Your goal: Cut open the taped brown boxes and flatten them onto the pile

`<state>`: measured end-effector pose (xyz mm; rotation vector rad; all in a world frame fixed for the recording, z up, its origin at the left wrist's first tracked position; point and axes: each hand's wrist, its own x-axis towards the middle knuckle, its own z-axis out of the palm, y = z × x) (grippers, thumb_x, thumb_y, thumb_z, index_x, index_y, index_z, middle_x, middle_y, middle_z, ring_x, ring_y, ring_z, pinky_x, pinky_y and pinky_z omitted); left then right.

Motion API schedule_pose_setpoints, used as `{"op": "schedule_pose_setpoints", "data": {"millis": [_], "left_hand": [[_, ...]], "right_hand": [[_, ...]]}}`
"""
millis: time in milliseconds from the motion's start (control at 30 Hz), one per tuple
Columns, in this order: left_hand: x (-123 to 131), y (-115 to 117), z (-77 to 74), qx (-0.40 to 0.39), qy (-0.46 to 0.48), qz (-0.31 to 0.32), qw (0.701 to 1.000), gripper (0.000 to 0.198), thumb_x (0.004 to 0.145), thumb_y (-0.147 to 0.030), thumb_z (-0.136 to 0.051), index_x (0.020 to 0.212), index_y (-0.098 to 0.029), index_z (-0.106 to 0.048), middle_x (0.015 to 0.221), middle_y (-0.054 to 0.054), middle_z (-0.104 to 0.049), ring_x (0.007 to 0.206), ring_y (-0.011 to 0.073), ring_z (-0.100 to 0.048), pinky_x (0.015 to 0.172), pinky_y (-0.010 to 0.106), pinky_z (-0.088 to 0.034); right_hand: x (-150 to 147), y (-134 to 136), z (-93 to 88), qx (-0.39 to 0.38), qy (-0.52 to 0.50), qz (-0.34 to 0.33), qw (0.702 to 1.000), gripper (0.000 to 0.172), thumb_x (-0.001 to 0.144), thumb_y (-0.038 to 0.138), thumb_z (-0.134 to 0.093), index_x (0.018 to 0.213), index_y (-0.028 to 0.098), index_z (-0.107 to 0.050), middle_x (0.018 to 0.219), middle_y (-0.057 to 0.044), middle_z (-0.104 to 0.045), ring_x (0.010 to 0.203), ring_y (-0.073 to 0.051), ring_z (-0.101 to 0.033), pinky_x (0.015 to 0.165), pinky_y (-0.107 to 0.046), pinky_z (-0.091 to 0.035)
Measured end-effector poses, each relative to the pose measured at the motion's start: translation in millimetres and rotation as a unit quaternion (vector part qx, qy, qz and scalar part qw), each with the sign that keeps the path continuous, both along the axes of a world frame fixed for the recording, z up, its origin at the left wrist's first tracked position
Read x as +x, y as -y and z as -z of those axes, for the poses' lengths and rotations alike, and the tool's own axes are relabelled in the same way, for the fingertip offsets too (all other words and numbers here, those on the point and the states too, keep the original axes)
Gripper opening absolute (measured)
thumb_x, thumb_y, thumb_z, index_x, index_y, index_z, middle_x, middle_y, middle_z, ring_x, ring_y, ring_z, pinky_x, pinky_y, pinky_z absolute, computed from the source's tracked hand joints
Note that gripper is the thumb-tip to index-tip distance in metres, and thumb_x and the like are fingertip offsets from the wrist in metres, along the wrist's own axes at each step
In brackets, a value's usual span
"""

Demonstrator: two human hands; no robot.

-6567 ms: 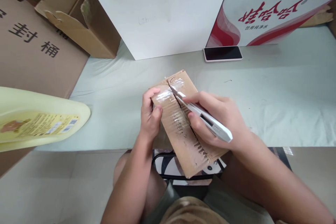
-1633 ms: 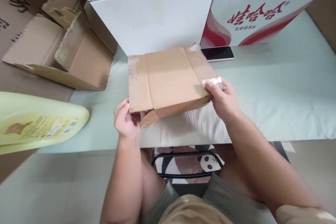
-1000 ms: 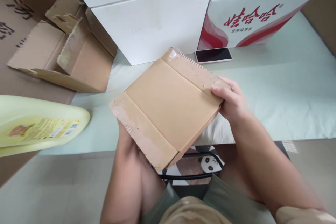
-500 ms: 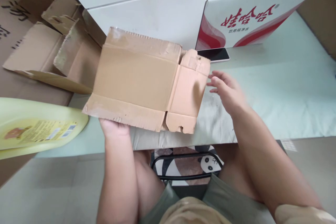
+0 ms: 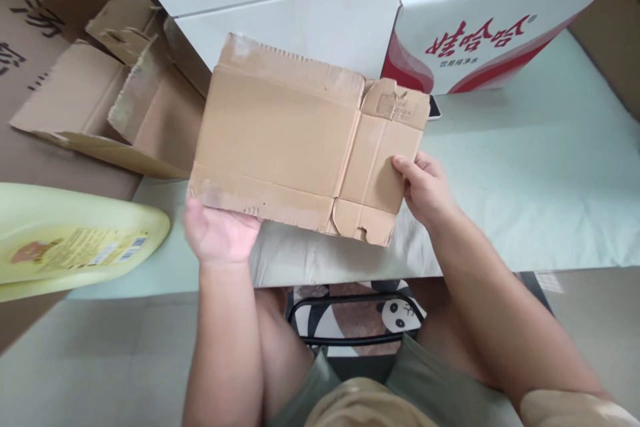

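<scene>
A flattened brown cardboard box (image 5: 280, 127) with creased flaps and torn, whitish edges is held up tilted above the cloth-covered surface. My right hand (image 5: 427, 187) pinches its narrow right-hand panel, thumb on the upper face and fingers behind. Under the lower left edge, my left hand (image 5: 220, 233) bears the cardboard with its palm turned up; the thumb shows at the corner, while the other fingers are largely hidden behind the board.
A yellow bottle (image 5: 85, 240) lies at the left, near an opened brown carton (image 5: 150, 127). White boxes (image 5: 300, 27) and a red-and-white carton (image 5: 465, 40) stand at the back. A phone (image 5: 435, 108) peeks out behind the cardboard. Below is a panda-patterned stool (image 5: 350, 320).
My right hand, apart from the cardboard box before, now grips its right side. The box has shifted right and slightly up. More of my left palm and thumb shows.
</scene>
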<state>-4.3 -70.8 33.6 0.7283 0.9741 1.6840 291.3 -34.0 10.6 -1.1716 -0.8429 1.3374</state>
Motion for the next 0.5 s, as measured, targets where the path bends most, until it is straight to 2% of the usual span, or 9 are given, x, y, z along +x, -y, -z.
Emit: {"op": "schedule_pose_setpoints", "data": {"millis": [67,200,233,300,367,400,433,467,500], "left_hand": [[-6,-5,5.9,-0.026,-0.007,-0.037,0.999,0.043,0.076,-0.051,-0.085,0.108,-0.025,-0.072,0.123,0.005,-0.079,0.143,0.0286,-0.057,0.112,0.04,-0.054],[-14,-10,10.6,-0.012,0.008,-0.088,0.996,0.041,0.08,-0.052,-0.085,0.105,-0.023,-0.072,0.122,0.006,-0.079,0.144,0.0279,-0.056,0.112,0.039,-0.055],[-12,-10,10.4,-0.001,0.013,-0.085,0.996,0.045,0.079,-0.053,-0.086,0.108,-0.022,-0.071,0.121,0.007,-0.079,0.143,0.0282,-0.057,0.112,0.039,-0.055],[-4,-8,11.1,0.018,0.031,-0.043,0.998,0.05,0.077,-0.056,-0.088,0.111,-0.023,-0.071,0.118,0.007,-0.079,0.139,0.0278,-0.061,0.109,0.037,-0.057],[15,-3,15.7,0.031,0.053,0.105,0.993,0.048,0.08,-0.06,-0.085,0.113,-0.027,-0.072,0.115,0.004,-0.079,0.129,0.0249,-0.069,0.105,0.037,-0.059],[28,0,19.9,0.036,0.053,0.233,0.97,0.047,0.08,-0.062,-0.084,0.113,-0.03,-0.073,0.115,0.002,-0.079,0.121,0.0235,-0.073,0.103,0.038,-0.06],[44,6,25.5,0.026,0.038,0.382,0.923,0.047,0.082,-0.061,-0.083,0.119,-0.035,-0.072,0.119,-0.001,-0.078,0.12,0.0204,-0.074,0.108,0.04,-0.058],[62,14,32.5,0.002,0.008,0.484,0.875,0.045,0.082,-0.054,-0.085,0.119,-0.031,-0.074,0.117,0.002,-0.08,0.114,0.0217,-0.076,0.107,0.042,-0.058],[81,24,40.7,-0.013,-0.017,0.546,0.838,0.044,0.082,-0.046,-0.087,0.118,-0.026,-0.075,0.113,0.007,-0.081,0.108,0.0258,-0.078,0.1,0.046,-0.062]], "right_hand": [[1,3,-3.5,0.016,0.005,-0.03,0.999,0.047,0.067,0.062,-0.091,0.085,0.023,-0.071,0.071,0.001,-0.071,0.057,-0.013,-0.062,0.046,-0.023,-0.047],[7,10,-17.7,0.008,0.022,-0.271,0.962,0.058,0.069,0.072,-0.087,0.06,0.02,-0.063,0.047,0.002,-0.053,0.036,-0.009,-0.045,0.032,-0.023,-0.032],[9,12,-21.8,0.009,0.023,-0.291,0.957,0.06,0.069,0.073,-0.087,0.057,0.02,-0.061,0.044,0.002,-0.052,0.033,-0.009,-0.043,0.031,-0.024,-0.03],[15,14,-29.4,0.017,0.021,-0.243,0.97,0.062,0.066,0.074,-0.087,0.053,0.022,-0.058,0.04,0.004,-0.047,0.027,-0.008,-0.033,0.027,-0.024,-0.022],[21,13,-35.7,0.027,0.024,-0.166,0.986,0.063,0.061,0.075,-0.089,0.05,0.023,-0.053,0.035,0.006,-0.039,0.024,-0.007,-0.023,0.026,-0.026,-0.015],[24,12,-37.9,0.031,0.027,-0.139,0.989,0.064,0.059,0.075,-0.089,0.049,0.024,-0.052,0.033,0.006,-0.036,0.024,-0.007,-0.019,0.025,-0.027,-0.013],[27,11,-39.4,0.034,0.027,-0.118,0.992,0.064,0.057,0.077,-0.088,0.049,0.025,-0.052,0.032,0.006,-0.033,0.024,-0.007,-0.017,0.026,-0.027,-0.012],[29,9,-40.0,0.039,0.024,-0.1,0.994,0.063,0.057,0.078,-0.087,0.05,0.026,-0.053,0.033,0.006,-0.033,0.025,-0.007,-0.015,0.026,-0.028,-0.012],[31,8,-40.0,0.045,0.017,-0.083,0.995,0.061,0.056,0.078,-0.087,0.053,0.026,-0.056,0.035,0.006,-0.037,0.027,-0.007,-0.013,0.028,-0.028,-0.012]]}}
